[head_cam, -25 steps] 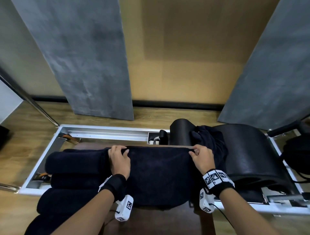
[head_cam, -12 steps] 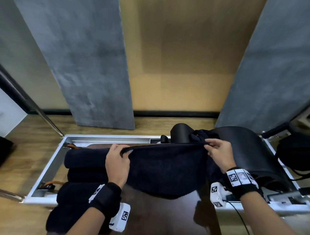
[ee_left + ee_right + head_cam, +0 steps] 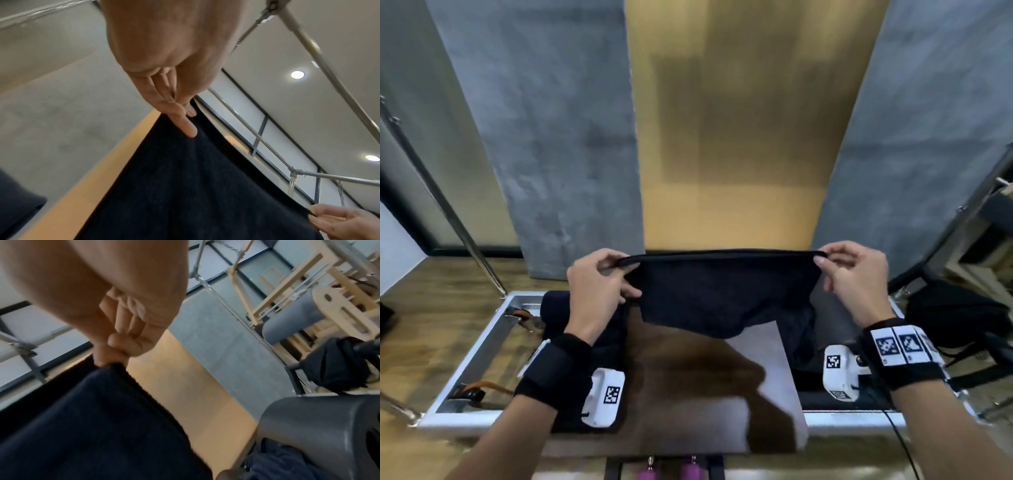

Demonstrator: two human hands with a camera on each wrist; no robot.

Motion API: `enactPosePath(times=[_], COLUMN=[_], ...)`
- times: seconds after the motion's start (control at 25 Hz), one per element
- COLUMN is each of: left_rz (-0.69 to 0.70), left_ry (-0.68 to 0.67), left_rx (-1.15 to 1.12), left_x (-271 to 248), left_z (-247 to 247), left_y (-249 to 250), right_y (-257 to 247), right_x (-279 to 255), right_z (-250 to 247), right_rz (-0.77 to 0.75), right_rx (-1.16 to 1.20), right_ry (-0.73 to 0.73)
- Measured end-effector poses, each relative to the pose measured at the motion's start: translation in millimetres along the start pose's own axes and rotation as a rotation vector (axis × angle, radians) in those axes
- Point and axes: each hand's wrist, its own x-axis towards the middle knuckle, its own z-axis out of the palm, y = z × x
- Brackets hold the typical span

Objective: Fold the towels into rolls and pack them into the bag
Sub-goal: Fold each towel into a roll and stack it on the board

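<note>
Navy towel between both hands

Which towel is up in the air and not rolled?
The towel stretched between the left hand and right hand, each pinching a top corner. The rolled towels lie below at the left; another is crumpled at the right.

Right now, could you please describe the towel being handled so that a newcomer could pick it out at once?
Start at the silver-framed bench on the wooden floor. Above its brown top, the left hand and right hand pinch the upper corners of a dark navy towel. Unlike the rolled towels lying at the left, it hangs spread flat in the air.
</note>
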Motion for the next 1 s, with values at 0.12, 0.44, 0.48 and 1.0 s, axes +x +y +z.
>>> enactPosePath(times=[0.12,0.44,0.48,1.0], left_rz=[0.03,0.095,0.115,0.133], left_ry=[0.016,0.04,0.028,0.022], left_rx=[-0.083,-0.245,-0.265,-0.123], left_x=[-7,-20,-22,-49], left_z=[-7,-21,-23,-57], left_y=[23,41,41,24], right_y=[-26,-50,-51,-42], right_x=[-8,-33,-36,-69], right_z=[-12,-16,-14,-28], right_rz=[-0.044,0.01,0.005,0.166], right_rx=[0.009,0.308,0.34,0.206], right_ry=[0.04,0.016,0.014,0.024])
